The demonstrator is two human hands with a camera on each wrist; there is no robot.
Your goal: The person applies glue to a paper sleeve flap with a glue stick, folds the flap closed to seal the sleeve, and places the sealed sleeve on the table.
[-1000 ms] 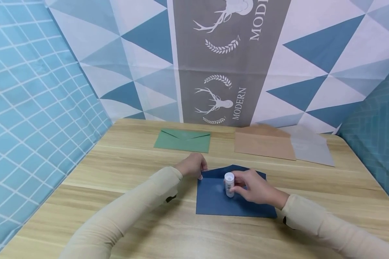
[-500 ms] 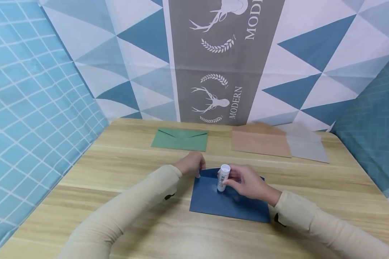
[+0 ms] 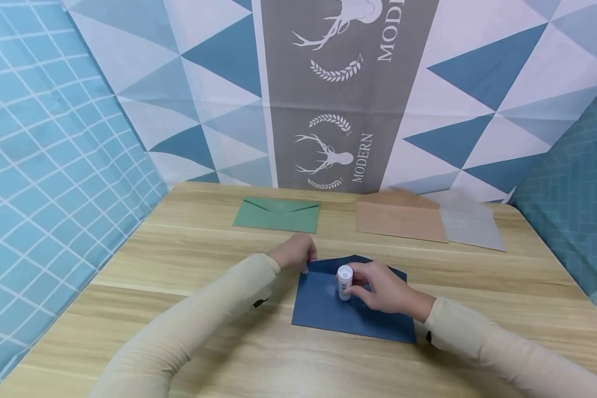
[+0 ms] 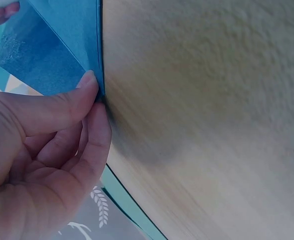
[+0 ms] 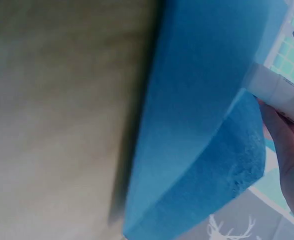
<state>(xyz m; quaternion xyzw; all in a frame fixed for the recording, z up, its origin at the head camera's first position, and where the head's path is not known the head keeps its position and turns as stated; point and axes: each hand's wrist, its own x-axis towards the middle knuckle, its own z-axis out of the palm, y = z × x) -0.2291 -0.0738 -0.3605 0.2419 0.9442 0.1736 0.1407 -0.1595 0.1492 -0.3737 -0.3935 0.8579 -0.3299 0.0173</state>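
Note:
A dark blue envelope [image 3: 318, 309] lies on the table with its flap [image 4: 42, 60] open toward the back. My left hand [image 3: 294, 253] pinches the envelope's left corner, at the flap fold, between thumb and fingertips. A white glue stick [image 3: 345, 279] is gripped by my right hand [image 3: 382, 288], standing nearly upright over the envelope's body just below the fold. In the right wrist view, the glue stick [image 5: 276, 90] has its end right at the fold. Shiny smears [image 5: 246, 165] show on the flap's surface.
Along the back of the table lie a green envelope [image 3: 277, 215], a tan envelope [image 3: 400, 221] and a grey envelope [image 3: 472, 226] that the tan one partly overlaps. Patterned cloths [image 3: 194, 105] hang behind the table and at both sides.
The glue stick first went back toward the flap, tilting, then came forward again and stands more upright. The blue envelope turned slightly. My left hand keeps its pinch at the corner.

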